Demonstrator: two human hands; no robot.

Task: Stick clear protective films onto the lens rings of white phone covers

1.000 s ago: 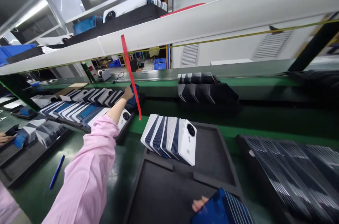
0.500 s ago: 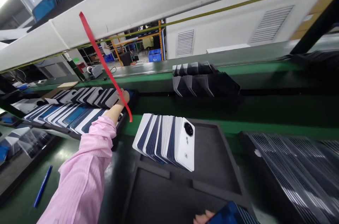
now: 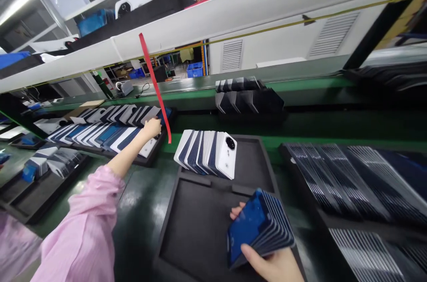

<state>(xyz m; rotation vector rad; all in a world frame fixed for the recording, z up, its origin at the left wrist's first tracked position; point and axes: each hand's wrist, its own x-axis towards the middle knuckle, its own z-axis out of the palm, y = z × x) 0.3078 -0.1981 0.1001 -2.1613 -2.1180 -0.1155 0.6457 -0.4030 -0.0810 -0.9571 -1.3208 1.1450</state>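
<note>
My right hand [image 3: 267, 264] is closed around a fanned stack of blue phone back covers [image 3: 258, 228], held over the near part of a black foam tray [image 3: 196, 228]. A leaning row of white and blue back covers [image 3: 207, 153] stands in the far part of that tray. My left arm in a pink sleeve stretches out to the left. My left hand [image 3: 152, 127] rests at the right end of a long black tray of back covers [image 3: 100, 133], its fingers curled on the last covers there. What it grips is too small to make out.
A red strip [image 3: 155, 88] hangs from the white overhead rail [image 3: 233, 15]. A dark tray of stacked covers [image 3: 248, 99] sits on the far green conveyor. Large trays of dark covers [image 3: 360, 179] fill the right. More trays [image 3: 43, 171] lie at the left.
My left hand has pulled back a little toward me along the left tray's end. My right hand has risen into view with the blue stack. The camera has tilted down.
</note>
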